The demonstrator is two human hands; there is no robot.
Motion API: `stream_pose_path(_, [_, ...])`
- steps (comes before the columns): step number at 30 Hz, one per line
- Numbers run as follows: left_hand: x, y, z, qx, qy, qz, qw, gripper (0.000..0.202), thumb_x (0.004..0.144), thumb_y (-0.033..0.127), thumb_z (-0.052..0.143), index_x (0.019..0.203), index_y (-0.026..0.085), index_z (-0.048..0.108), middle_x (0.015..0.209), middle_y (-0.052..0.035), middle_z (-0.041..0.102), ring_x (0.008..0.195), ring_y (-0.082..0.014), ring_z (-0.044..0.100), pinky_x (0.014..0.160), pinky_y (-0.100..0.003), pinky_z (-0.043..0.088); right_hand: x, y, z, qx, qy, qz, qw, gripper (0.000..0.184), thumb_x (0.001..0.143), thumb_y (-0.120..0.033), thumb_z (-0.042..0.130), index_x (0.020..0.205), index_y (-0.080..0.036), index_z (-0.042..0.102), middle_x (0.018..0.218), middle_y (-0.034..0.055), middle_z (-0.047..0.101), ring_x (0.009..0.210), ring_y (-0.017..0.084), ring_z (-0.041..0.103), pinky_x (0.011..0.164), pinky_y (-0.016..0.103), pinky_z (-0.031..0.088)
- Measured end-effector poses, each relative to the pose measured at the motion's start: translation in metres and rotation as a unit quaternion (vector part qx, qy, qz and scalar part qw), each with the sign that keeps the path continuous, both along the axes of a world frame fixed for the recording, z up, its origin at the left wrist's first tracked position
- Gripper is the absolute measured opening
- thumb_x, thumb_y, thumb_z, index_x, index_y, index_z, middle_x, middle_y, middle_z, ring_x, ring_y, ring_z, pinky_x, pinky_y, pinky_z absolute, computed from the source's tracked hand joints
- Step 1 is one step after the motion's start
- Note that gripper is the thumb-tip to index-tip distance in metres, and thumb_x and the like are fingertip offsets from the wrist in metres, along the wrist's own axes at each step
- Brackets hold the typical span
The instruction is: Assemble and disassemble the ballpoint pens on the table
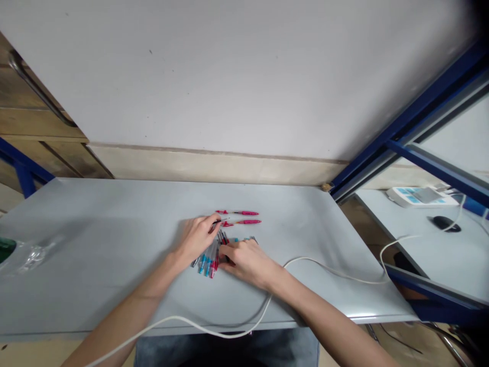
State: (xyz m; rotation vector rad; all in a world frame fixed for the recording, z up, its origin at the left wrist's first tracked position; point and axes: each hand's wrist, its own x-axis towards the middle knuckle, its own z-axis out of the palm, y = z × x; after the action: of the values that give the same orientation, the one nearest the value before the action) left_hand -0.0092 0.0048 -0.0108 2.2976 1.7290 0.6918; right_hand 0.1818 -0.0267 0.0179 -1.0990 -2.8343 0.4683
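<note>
While reaching over the near edge of a grey tabletop (95, 229), works low above its middle.
Has a white cable (229, 336) draped across the near edge and off past the right edge, and some crumpled clear plastic (34, 257) by the left edge. Holds the right hand (244, 257) curled over fanned pen barrels (208, 257) midway between near and far edges, some with blue ends, some red; cannot tell whether clamped on any. Holds the left hand (195, 235) near the ends of two red pens (249, 221) set almost parallel to the far edge, clamped on a slim dark piece (217, 221).
</note>
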Motion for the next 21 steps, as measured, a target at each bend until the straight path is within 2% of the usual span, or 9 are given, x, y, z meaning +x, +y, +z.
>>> stream_pose_path(5, [0.012, -0.004, -0.001, -0.018, -0.031, 0.044, 0.998, 0.014, 0.098, 0.03, 0.054, 0.101, 0.025, 0.067, 0.075, 0.0013, 0.072, 0.066, -0.0167, 0.066, 0.06, -0.025, 0.035, -0.001, -0.001, 0.0, 0.0, 0.003, -0.012, 1.0, 0.012, 0.096, -0.029, 0.066, 0.101, -0.019, 0.061, 0.089, 0.0027, 0.073, 0.069, 0.017, 0.063, 0.058, 0.03, 0.022])
stream_pose_path(14, [0.015, -0.005, -0.002, -0.04, 0.049, 0.095, 0.993, 0.012, 0.097, 0.029, 0.054, 0.103, 0.028, 0.064, 0.078, 0.0, 0.074, 0.069, -0.0215, 0.067, 0.059, -0.028, 0.029, -0.001, 0.0, -0.004, -0.002, 0.009, -0.018, 1.0, 0.015, 0.098, -0.031, 0.063, 0.109, -0.021, 0.065, 0.093, 0.0027, 0.074, 0.074, 0.019, 0.068, 0.059, 0.031, 0.025])
stream_pose_path(21, [0.016, -0.006, -0.003, -0.062, 0.096, 0.127, 0.985, 0.017, 0.098, 0.033, 0.053, 0.11, 0.03, 0.064, 0.079, -0.0011, 0.073, 0.07, -0.0227, 0.067, 0.06, -0.029, 0.029, -0.003, -0.001, -0.002, 0.0, 0.005, -0.021, 1.0, 0.012, 0.099, -0.029, 0.059, 0.105, -0.021, 0.066, 0.092, 0.0024, 0.075, 0.074, 0.018, 0.067, 0.059, 0.031, 0.024])
